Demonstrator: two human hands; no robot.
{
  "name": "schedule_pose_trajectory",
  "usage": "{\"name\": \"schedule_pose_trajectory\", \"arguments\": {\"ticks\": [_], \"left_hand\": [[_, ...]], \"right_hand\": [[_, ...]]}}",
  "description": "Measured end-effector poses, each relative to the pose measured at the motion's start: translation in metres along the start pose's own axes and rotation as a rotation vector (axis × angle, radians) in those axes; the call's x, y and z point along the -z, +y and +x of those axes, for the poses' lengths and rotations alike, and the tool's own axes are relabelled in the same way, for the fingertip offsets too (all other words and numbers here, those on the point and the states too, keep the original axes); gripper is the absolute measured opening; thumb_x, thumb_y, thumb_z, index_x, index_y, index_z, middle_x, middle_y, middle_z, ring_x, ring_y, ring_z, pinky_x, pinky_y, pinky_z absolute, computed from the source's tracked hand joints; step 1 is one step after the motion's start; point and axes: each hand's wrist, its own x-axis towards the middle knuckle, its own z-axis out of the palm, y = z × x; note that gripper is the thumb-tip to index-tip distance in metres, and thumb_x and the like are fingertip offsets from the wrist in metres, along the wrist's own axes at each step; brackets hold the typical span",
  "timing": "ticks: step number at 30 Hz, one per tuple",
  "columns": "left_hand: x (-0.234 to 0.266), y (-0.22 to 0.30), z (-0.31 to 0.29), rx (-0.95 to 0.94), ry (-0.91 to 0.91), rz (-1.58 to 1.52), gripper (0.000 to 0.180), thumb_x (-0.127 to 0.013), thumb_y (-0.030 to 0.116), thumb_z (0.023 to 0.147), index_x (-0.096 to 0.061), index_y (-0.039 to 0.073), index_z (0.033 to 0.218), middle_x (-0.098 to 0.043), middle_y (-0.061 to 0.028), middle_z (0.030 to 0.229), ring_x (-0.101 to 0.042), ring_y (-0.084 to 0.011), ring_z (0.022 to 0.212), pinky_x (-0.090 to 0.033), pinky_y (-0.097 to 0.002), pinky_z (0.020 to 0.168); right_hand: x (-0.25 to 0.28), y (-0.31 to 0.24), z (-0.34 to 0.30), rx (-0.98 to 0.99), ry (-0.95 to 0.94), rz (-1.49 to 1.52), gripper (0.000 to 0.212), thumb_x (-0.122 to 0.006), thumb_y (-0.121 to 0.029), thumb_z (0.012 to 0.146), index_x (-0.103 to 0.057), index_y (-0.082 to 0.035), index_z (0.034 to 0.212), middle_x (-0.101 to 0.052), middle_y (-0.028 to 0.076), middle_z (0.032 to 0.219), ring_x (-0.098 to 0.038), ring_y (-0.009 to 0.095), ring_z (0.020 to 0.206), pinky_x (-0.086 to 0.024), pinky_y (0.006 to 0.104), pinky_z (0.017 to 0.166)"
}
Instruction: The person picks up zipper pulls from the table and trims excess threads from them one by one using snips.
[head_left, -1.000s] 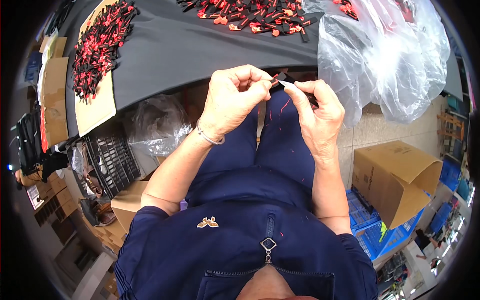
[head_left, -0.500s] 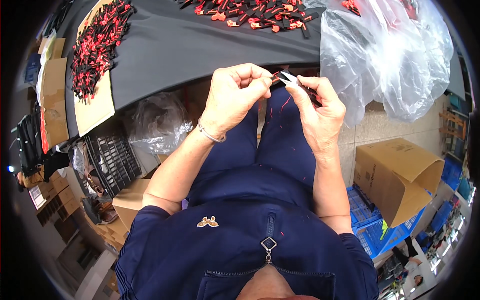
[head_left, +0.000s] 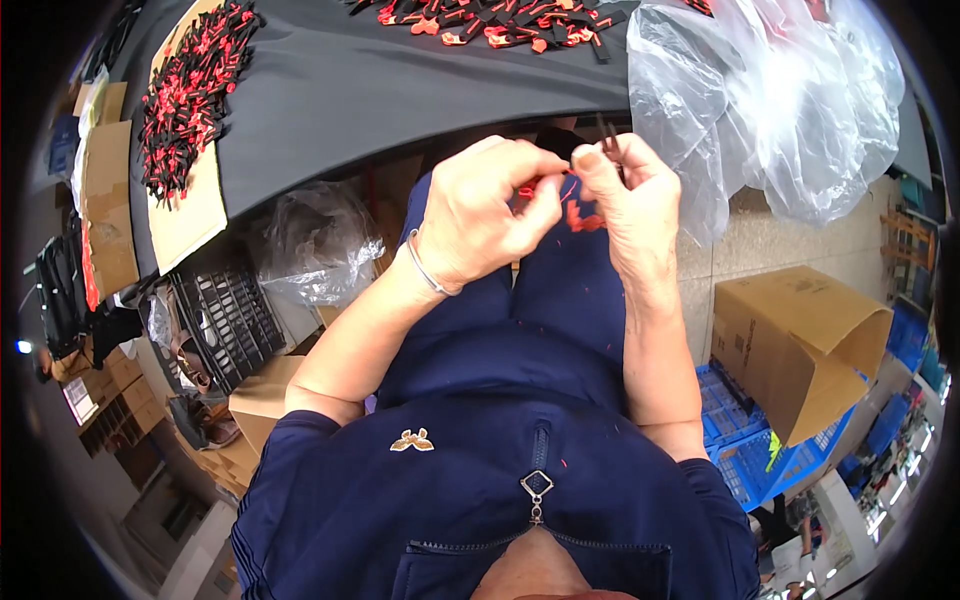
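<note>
My left hand [head_left: 490,215] is closed in a pinch, its thumb and forefinger on red thread [head_left: 571,172] that runs toward my right hand [head_left: 637,210]. My right hand is closed too, the thumb pressed near the thread's end. Dark narrow prongs of thread snips [head_left: 607,135] stick up out of its fingers; the rest of the snips is hidden. Just below the fingertips, between the hands, hangs a small red-orange piece [head_left: 585,218]. How it joins the thread I cannot make out. Both hands are over my lap, at the near edge of the dark-covered table [head_left: 400,90].
Piles of small black-and-red pieces lie at the table's far middle [head_left: 500,22] and on cardboard [head_left: 195,100] at left. Clear plastic bags [head_left: 770,110] drape over the right side. An opened carton [head_left: 790,350] rests on blue crates [head_left: 735,440]; a black crate [head_left: 225,320] stands left.
My left hand has moved a little right and down and turned its back toward me. In my right hand the snips' blades, earlier pointing left at the work, now point up; the red-orange piece has come into sight.
</note>
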Motion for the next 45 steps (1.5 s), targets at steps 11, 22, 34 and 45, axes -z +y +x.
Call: {"name": "schedule_pose_trajectory", "arguments": {"ticks": [11, 22, 34, 45], "left_hand": [[-0.001, 0.009, -0.018, 0.571, -0.185, -0.488, 0.015, -0.062, 0.01, 0.085, -0.062, -0.003, 0.094, -0.065, -0.0066, 0.086, -0.063, -0.0128, 0.08, -0.051, -0.0267, 0.076], [0.003, 0.01, -0.016, 0.863, -0.091, -0.829, 0.012, -0.063, 0.012, 0.082, -0.062, 0.002, 0.088, -0.063, -0.003, 0.074, -0.058, -0.0067, 0.067, -0.046, -0.0193, 0.062], [0.002, 0.009, -0.011, 0.837, -0.05, -0.819, 0.013, -0.064, 0.011, 0.081, -0.063, -0.001, 0.087, -0.064, -0.0048, 0.074, -0.06, -0.0065, 0.066, -0.047, -0.019, 0.061], [-0.002, 0.01, -0.011, 0.85, -0.068, -0.838, 0.016, -0.064, 0.014, 0.082, -0.063, 0.001, 0.09, -0.064, -0.0034, 0.075, -0.058, -0.0062, 0.067, -0.045, -0.0192, 0.062]], "right_hand": [[0.007, 0.014, -0.006, 0.026, -0.168, 0.109, 0.013, -0.067, -0.012, 0.083, -0.063, -0.001, 0.088, -0.062, 0.0, 0.074, -0.055, 0.004, 0.066, -0.045, 0.0192, 0.062], [0.016, 0.016, -0.021, 0.275, 0.082, -0.092, 0.032, -0.074, -0.015, 0.076, -0.061, 0.0, 0.101, -0.065, 0.007, 0.089, -0.058, 0.012, 0.076, -0.047, 0.0237, 0.069], [0.021, 0.019, -0.015, 0.864, 0.158, -0.864, 0.025, -0.078, -0.019, 0.067, -0.065, -0.006, 0.084, -0.064, 0.005, 0.073, -0.053, 0.02, 0.059, -0.043, 0.0296, 0.052], [0.019, 0.026, -0.012, 0.854, 0.17, -0.814, 0.023, -0.078, -0.018, 0.067, -0.064, -0.006, 0.081, -0.063, 0.004, 0.071, -0.052, 0.019, 0.058, -0.043, 0.03, 0.051]]}}
